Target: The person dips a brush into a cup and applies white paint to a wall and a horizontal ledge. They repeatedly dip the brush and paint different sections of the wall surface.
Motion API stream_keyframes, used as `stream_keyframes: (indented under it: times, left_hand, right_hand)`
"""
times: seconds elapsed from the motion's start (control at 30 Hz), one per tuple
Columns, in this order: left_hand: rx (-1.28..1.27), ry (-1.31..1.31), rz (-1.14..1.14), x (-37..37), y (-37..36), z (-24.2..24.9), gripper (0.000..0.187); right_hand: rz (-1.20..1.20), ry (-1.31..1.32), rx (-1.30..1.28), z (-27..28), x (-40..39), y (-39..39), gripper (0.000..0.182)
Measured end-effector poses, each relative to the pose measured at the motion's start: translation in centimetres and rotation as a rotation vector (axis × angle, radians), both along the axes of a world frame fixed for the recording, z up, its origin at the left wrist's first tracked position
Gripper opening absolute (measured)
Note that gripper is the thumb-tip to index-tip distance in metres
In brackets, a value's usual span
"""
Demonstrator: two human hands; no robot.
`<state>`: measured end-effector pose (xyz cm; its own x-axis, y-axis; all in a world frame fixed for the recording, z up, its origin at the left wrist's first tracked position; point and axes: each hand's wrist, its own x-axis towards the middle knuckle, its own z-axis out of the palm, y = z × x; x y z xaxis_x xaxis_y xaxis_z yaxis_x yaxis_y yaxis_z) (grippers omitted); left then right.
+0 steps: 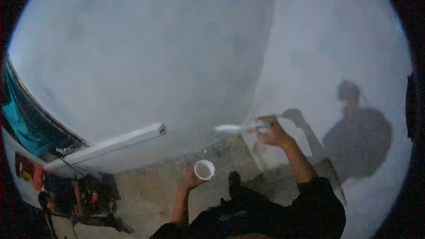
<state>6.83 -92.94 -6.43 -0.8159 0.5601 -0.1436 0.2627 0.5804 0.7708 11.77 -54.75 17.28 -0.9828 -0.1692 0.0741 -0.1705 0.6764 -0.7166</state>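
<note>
At the wall corner, right hand (273, 133) grips a white brush (234, 128).

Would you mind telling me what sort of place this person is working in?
Probably a bare room under renovation or painting. Plain whitish walls meet at a corner over a rough concrete floor; the right hand holds a brush to the wall and the left hand holds a small cup.

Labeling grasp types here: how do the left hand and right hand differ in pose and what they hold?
The left hand sits low near the body, holding a small white cup with its mouth facing the camera; the right hand is raised higher, toward the wall corner. The left hand wraps a round cup, while the right hand grips a long white brush pointing left. Both are closed on white things.
</note>
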Motion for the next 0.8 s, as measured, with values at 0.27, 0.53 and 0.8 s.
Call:
stream_keyframes:
  times: [0.27, 0.53, 0.8]
  left_hand:
    - [0.138, 0.060, 0.009, 3.4, -9.8, -3.6, 0.105]
    - [0.370, 0.164, 0.238, 16.9, -25.2, -9.3, 0.103]
    - [0.268, -0.011, 0.386, 32.5, -42.7, -11.9, 0.107]
  right_hand:
    - [-0.167, 0.463, 0.302, 3.3, -4.2, -5.3, 0.034]
    - [0.195, 0.794, 0.487, 4.5, -3.5, -19.8, 0.030]
    - [0.262, 0.753, 0.470, 1.3, 8.5, -37.1, 0.028]
